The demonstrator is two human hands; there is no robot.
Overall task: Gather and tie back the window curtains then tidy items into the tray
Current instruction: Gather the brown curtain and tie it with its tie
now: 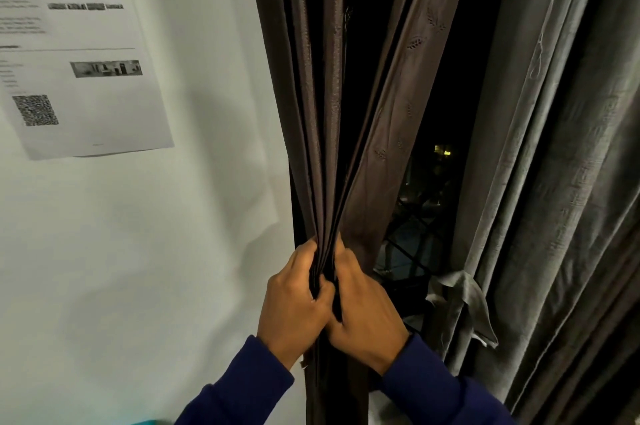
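Curtain, dark brown and pleated, hangs at frame centre; you have it bunched, your left hand and right hand both clenched on its folds. No tie shows yet. Grey curtain, right, looks knotted back already; tray unseen.

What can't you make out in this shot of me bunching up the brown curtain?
Head view only:
- Fingertips of the left hand and right hand: buried in the brown curtain folds.
- Printed sheet on the wall: text blurred, left side cut off.
- Tray: out of frame.
- Grey curtain tie: anchor hidden behind fabric.
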